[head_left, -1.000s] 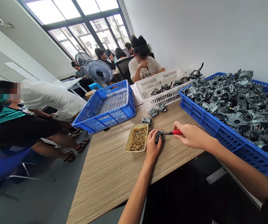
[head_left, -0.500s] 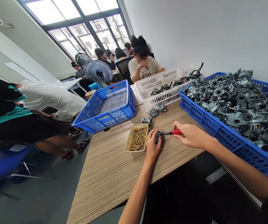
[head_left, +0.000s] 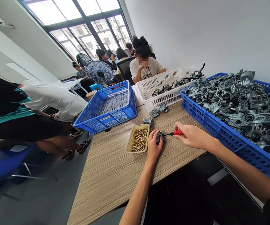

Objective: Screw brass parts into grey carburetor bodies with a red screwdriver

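Observation:
My left hand (head_left: 154, 144) is closed around a small dark metal part, a carburetor body (head_left: 159, 137), and holds it against the wooden table (head_left: 111, 168). My fingers cover much of the part. My right hand (head_left: 191, 136) grips the red handle of a screwdriver (head_left: 178, 132), whose dark shaft points left with its tip at the part. Just left of my left hand stands a small cream tray (head_left: 128, 147) holding many brass-coloured jets (head_left: 140, 140). Beyond the tray, several loose carburetor bodies (head_left: 148, 121) lie on the table.
At right, a blue crate (head_left: 202, 125) is heaped with carburetor bodies (head_left: 242, 103). A white crate (head_left: 158, 101) with darker assemblies and another blue crate (head_left: 104, 122) stand at the back. A person (head_left: 146, 67) sits across the table; others stand at left near a fan (head_left: 99, 72).
My hands, the screwdriver and the held part look nearly unchanged. At the left, the standing person in black and teal has shifted slightly.

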`<state>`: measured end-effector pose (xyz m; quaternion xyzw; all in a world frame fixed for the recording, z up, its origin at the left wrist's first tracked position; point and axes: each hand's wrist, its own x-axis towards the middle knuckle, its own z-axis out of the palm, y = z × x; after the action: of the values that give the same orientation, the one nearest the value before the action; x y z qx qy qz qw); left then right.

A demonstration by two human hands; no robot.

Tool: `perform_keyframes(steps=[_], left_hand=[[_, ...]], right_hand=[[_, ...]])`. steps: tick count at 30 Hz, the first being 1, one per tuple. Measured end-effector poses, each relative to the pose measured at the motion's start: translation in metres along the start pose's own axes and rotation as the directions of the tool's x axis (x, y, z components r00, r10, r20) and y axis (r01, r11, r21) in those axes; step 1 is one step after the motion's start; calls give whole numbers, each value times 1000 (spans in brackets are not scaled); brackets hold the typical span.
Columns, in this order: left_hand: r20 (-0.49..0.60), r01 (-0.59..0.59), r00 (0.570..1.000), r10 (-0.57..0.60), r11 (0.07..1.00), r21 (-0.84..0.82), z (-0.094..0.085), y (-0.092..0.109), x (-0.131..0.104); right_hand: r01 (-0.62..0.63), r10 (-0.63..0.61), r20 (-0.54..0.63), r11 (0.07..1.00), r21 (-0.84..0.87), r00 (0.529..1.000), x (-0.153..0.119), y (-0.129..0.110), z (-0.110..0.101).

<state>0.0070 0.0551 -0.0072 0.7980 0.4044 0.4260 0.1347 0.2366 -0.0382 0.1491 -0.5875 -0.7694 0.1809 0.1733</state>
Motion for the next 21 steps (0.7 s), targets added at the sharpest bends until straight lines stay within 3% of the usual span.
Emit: perform_keyframes(steps=[12, 18, 21], left_hand=[[7, -5, 1000, 5, 1000, -14, -1, 0, 0], [3, -5, 1000, 5, 1000, -25, -1, 0, 1], [5, -5, 1000, 5, 1000, -27, -1, 1, 1]], right_hand=[[-24, 21, -28, 994, -107, 999, 4, 0, 3], [53, -54, -33, 998, -40, 998, 1, 0, 2], [25, -27, -18, 996, -88, 999, 2, -2, 1]])
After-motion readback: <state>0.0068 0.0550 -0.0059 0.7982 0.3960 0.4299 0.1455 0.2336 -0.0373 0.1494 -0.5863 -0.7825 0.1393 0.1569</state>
